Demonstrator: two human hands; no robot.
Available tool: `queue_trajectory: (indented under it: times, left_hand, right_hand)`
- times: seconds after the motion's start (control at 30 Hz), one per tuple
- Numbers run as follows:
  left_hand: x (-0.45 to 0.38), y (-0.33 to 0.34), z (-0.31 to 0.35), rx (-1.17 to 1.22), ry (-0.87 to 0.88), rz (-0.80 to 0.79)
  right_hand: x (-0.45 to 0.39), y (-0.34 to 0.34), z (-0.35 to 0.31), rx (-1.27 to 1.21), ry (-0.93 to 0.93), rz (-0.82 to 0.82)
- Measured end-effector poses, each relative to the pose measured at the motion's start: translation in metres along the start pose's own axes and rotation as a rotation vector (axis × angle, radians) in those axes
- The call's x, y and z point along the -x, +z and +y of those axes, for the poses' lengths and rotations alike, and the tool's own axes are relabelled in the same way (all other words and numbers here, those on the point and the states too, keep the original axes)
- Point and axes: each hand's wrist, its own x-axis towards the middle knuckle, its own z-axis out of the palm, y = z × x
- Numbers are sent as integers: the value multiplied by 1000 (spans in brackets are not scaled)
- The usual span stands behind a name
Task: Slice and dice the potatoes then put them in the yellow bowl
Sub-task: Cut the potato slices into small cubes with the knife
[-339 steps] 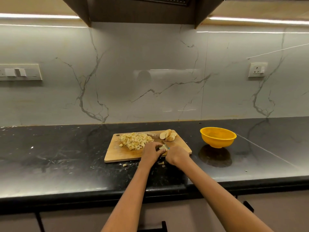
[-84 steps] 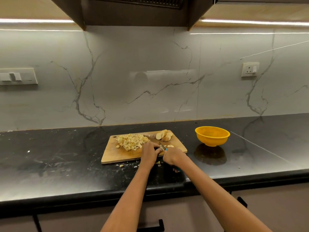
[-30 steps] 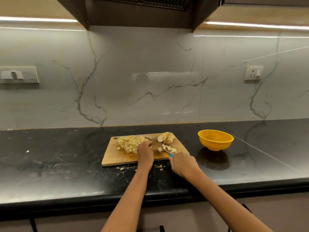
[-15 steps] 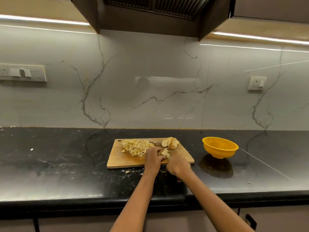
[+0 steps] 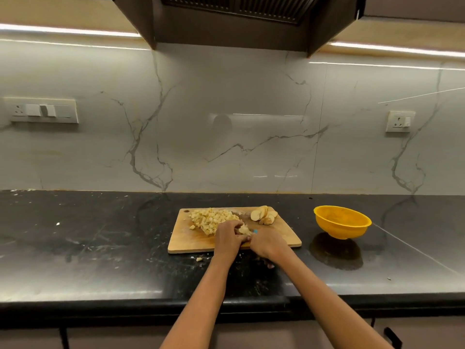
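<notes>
A wooden cutting board [image 5: 186, 241] lies on the black counter. A heap of diced potato [image 5: 212, 219] covers its far left part, and several potato slices [image 5: 264, 214] lean together at its far right corner. My left hand [image 5: 227, 236] curls its fingers round a small clump of potato pieces [image 5: 244, 230] at the board's middle. Close beside it, my right hand [image 5: 266, 241] grips a knife; only a bit of its blue handle [image 5: 255, 231] shows and the blade is hidden. The yellow bowl [image 5: 342, 221] stands to the right of the board, with nothing visible inside.
A few potato scraps [image 5: 198, 259] lie on the counter in front of the board. The marble wall carries a switch panel [image 5: 42, 110] at left and a socket [image 5: 400, 121] at right. A dark hood hangs overhead.
My right hand drew in from the board's near right edge to sit beside my left hand, and the left hand gathered the loose pieces. The camera tilted upward.
</notes>
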Motion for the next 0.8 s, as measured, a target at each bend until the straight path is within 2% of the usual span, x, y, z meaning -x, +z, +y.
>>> queue_trajectory:
  times: [0.13, 0.27, 0.33, 0.53, 0.63, 0.73, 0.8]
  left_hand:
    - [-2, 2, -1, -35, 38, -4]
    - [-7, 10, 0, -158, 107, -65]
    - [-13, 11, -2, -248, 107, -66]
    - [-37, 0, -22, -378, -20, 98]
    - [-46, 6, -21, -352, 28, 144]
    - [-49, 17, -13, -307, 191, -46]
    - [-50, 22, -10, -360, 231, -193]
  right_hand:
    - [1, -17, 8, -70, -1, -7]
    - [2, -23, 24, -348, 73, -77]
    - [-5, -25, 30, -412, 81, -86]
    - [-25, -29, 37, -596, 48, -75]
    - [-40, -24, 37, -681, 11, -28]
    - [-57, -18, 37, -757, -8, 28]
    - [-66, -17, 37, -784, -22, 47]
